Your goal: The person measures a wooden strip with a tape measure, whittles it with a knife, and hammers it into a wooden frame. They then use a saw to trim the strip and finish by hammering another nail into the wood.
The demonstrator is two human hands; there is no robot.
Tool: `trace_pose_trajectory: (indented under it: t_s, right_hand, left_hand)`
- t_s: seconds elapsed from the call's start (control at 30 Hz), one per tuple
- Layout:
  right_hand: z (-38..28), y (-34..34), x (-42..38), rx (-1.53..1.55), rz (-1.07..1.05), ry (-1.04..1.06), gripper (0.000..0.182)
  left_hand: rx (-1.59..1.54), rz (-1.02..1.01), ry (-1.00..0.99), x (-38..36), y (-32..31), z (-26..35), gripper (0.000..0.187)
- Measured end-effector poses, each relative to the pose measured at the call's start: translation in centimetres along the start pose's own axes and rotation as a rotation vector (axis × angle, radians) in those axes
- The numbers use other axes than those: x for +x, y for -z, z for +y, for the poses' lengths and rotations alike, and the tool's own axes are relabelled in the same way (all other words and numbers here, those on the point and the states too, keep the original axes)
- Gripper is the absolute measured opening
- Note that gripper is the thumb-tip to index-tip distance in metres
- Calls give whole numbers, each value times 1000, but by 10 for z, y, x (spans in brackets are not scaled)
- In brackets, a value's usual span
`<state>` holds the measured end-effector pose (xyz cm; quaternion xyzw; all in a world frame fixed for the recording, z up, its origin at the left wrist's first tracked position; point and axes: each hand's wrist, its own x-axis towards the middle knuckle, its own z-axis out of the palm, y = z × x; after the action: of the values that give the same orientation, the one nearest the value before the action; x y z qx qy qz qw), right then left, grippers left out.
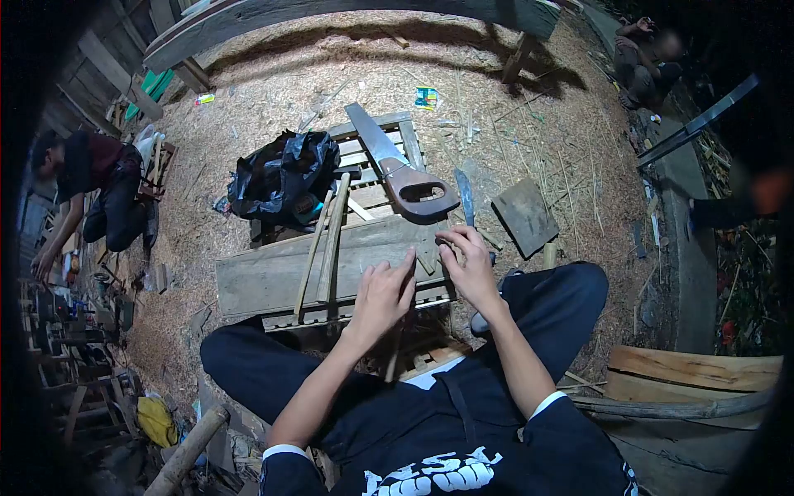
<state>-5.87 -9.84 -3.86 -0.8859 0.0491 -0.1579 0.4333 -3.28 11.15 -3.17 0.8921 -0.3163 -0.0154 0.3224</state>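
Observation:
My left hand (384,294) is low over a wide grey plank (265,277), its index finger stretched out and thumb apart, with nothing visible in it. My right hand (470,269) is at the plank's right end, fingers bent toward the thumb around something small and dark that I cannot make out. Between the hands a short thin stick (426,264) shows. A handsaw (405,169) with a brown wooden handle lies just beyond them on a slatted wooden crate (405,136). Right of the saw is a dark knife blade (465,197). Two long wood strips (331,248) and a hammer (351,173) lie on the left.
A black plastic bag (285,174) sits on the crate's left side. A square board (526,217) lies right of the knife. Wood shavings cover the ground. One person (99,186) crouches at left; another (649,62) sits far right. A timber beam (356,21) spans the back.

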Motion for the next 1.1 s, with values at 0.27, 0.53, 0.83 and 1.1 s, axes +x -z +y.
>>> trace_pose_trajectory:
  t_s: [0.27, 0.53, 0.83, 1.1]
  right_hand:
    - [0, 1, -1, 3, -30, -8, 25]
    - [0, -1, -1, -11, -28, -4, 24]
    - [2, 7, 9, 227, -20, -132, 24]
    - [8, 21, 5, 7, -72, 26, 27]
  left_hand:
    - [-59, -45, 51, 4, 3, -3, 48]
    - [-148, -35, 113, 5, 5, -5, 46]
    - [-154, -25, 88, 4, 6, -11, 43]
    - [-109, -25, 30, 8, 12, -9, 47]
